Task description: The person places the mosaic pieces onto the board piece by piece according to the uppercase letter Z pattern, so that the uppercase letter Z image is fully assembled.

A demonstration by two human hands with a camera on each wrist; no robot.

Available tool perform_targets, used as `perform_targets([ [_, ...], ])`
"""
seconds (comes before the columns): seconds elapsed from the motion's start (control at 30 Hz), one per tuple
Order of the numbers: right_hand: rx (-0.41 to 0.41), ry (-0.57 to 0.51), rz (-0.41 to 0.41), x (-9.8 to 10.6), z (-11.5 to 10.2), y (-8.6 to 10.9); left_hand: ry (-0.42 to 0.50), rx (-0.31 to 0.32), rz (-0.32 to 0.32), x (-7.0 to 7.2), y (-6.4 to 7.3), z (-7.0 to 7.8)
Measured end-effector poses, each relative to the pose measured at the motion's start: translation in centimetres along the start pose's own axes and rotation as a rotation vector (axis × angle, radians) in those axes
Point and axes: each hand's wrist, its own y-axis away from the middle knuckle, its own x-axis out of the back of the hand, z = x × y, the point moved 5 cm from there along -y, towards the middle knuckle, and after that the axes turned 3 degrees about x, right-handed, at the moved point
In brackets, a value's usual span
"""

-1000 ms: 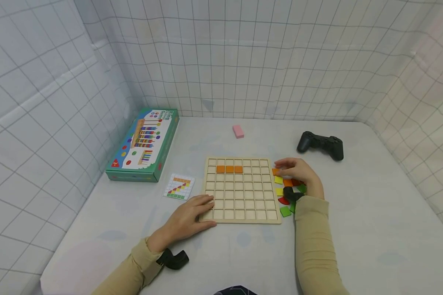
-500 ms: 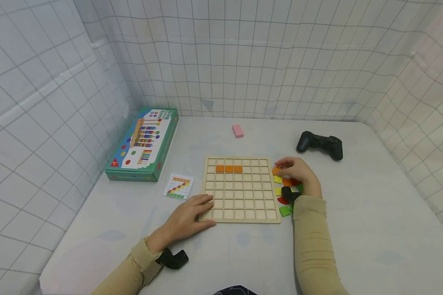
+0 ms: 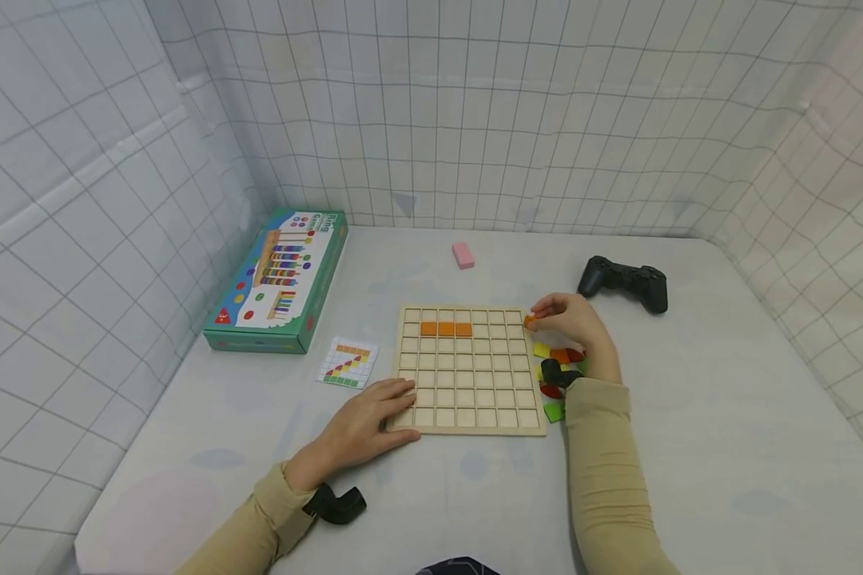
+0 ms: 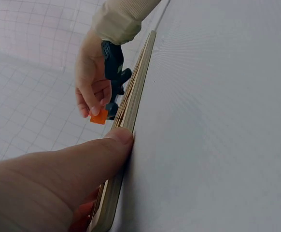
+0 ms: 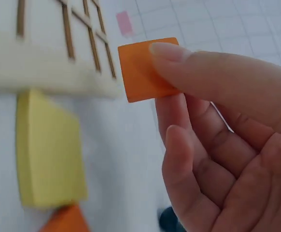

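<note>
My right hand [image 3: 574, 319] pinches an orange square tile [image 5: 147, 67] between thumb and fingers, just off the far right corner of the wooden grid board [image 3: 467, 432]. In the right wrist view the tile is lifted, and the thumb lies across its face. Three orange tiles [image 3: 446, 329] sit side by side in the board's second row. My left hand [image 3: 365, 422] rests at the board's near left corner, fingers extended over it, with the thumb [image 4: 119, 137] against its front edge. Beside the right wrist lie a yellow tile [image 5: 56, 150] and other coloured pieces, partly hidden by the wrist camera.
A card with a coloured pattern [image 3: 347, 363] lies left of the board. Behind it is a green game box [image 3: 276, 279]. A pink block [image 3: 463, 255] sits beyond the board, and a black game controller [image 3: 622, 283] at the back right. Gridded cloth walls enclose the table.
My right hand has picked up the orange tile from the pieces beside the board and moved it slightly up and left, toward the far right corner. The left hand stays put.
</note>
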Motion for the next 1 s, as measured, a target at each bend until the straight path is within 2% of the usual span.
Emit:
perform_targets([
  [0.23,0.113,-0.044,-0.028,-2.4,-2.7,-1.4,-0.002,0.005,-0.001,0.1,0.0,0.0],
  [0.33,0.128,-0.04,-0.052,-3.8,-3.2,-1.9,0.003,0.005,-0.004,0.1,0.0,0.0],
  [0.53,0.119,0.046,-0.098,-5.8,-3.4,-2.6,0.0,0.016,-0.02,-0.1,-0.1,-0.1],
  [0.77,0.124,0.103,-0.082,-6.6,-3.5,-2.9,-0.008,0.007,-0.012,0.0,-0.1,0.0],
  [1.0,0.114,0.094,-0.073,-6.5,-3.6,-2.6,-0.007,0.0,-0.006,0.0,-0.1,0.0],
])
